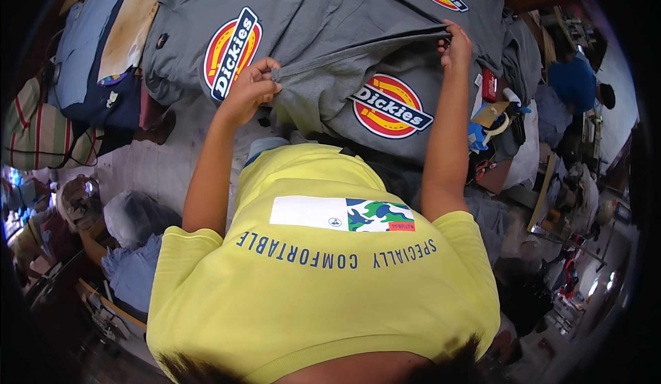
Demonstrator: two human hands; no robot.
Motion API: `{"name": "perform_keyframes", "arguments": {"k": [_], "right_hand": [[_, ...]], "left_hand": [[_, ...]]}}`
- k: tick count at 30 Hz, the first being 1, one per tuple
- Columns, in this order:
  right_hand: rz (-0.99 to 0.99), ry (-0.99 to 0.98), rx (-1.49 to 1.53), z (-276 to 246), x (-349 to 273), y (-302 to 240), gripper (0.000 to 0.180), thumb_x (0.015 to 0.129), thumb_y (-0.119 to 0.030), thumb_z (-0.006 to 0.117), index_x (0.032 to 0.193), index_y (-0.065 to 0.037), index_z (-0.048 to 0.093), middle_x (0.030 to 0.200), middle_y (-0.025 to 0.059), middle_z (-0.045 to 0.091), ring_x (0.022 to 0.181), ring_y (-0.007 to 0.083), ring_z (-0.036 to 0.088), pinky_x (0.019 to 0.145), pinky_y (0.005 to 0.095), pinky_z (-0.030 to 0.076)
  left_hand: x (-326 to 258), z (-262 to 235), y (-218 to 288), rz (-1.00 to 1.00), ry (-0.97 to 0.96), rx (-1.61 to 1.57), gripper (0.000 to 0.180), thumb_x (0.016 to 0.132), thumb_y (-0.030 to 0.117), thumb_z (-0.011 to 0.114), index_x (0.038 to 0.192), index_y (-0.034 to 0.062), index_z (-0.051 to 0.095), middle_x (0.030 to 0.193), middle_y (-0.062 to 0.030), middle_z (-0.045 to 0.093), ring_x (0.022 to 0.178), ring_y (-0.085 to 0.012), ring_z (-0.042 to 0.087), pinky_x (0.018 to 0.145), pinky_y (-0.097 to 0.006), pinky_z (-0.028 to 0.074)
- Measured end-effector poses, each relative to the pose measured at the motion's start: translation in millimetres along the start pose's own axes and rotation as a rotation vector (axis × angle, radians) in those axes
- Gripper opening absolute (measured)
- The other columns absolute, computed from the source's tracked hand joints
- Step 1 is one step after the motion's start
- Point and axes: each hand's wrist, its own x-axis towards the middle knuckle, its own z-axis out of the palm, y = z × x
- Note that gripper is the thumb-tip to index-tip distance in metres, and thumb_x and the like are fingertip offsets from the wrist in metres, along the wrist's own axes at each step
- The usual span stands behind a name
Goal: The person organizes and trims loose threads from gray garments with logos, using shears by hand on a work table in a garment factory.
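A grey T-shirt is stretched between my two hands, its edge pulled into a slanting line above the pile. My left hand pinches one end of that edge between thumb and fingers. Farther off and higher up, my right hand grips the other end with bent fingers. Beneath and around it lie more grey shirts with large red, yellow and blue oval prints. One such print shows just below the lifted fabric. Folds hide part of the cloth under the raised edge.
At right are a red box, a tape roll and red-handled scissors. Folded blue cloth and a striped bundle sit at left. A plastic bag is lower left. A person in blue is beyond, right.
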Motion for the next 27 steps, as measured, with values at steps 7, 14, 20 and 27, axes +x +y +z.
{"name": "perform_keyframes", "arguments": {"k": [7, 14, 20, 27], "right_hand": [[0.007, 0.02, 0.002, -7, 9, 6, 0.017, 0.075, -0.006, 0.048, 0.087, -0.006, 0.06, 0.066, 0.0029, 0.051, 0.042, 0.0108, 0.044, 0.036, 0.0209, 0.03], [0.055, 0.029, 0.064, -51, 4, 31, 0.023, 0.076, -0.006, 0.046, 0.095, -0.007, 0.059, 0.071, 0.0056, 0.052, 0.048, 0.015, 0.046, 0.04, 0.0245, 0.035], [0.103, 0.019, 0.215, -89, 1, 55, 0.025, 0.078, -0.002, 0.045, 0.102, -0.007, 0.054, 0.078, 0.0096, 0.055, 0.06, 0.0197, 0.053, 0.051, 0.0275, 0.046], [0.126, -0.039, 0.464, -117, 16, 96, 0.033, 0.078, 0.002, 0.044, 0.109, -0.007, 0.047, 0.096, 0.0113, 0.055, 0.08, 0.0241, 0.055, 0.065, 0.0344, 0.05]], "left_hand": [[12, 2, -11, 0.071, 0.023, 0.089, 0.027, 0.075, 0.001, 0.052, 0.1, 0.0083, 0.046, 0.074, 0.0053, 0.046, 0.062, -0.0014, 0.039, 0.053, -0.015, 0.029], [16, 15, -29, 0.348, 0.04, 0.275, 0.025, 0.073, -0.002, 0.058, 0.095, 0.0059, 0.049, 0.082, 0.0039, 0.045, 0.073, -0.0017, 0.043, 0.064, -0.016, 0.035], [7, 44, -34, 0.575, 0.274, 0.58, 0.026, 0.066, -0.005, 0.058, 0.09, 0.0051, 0.056, 0.084, -0.0028, 0.054, 0.076, -0.0128, 0.052, 0.067, -0.022, 0.042], [-2, 51, -65, 0.876, -0.131, 1.218, 0.018, 0.059, 0.0, 0.062, 0.076, 0.0057, 0.062, 0.077, -0.0052, 0.054, 0.072, -0.0203, 0.053, 0.062, -0.031, 0.044]]}}
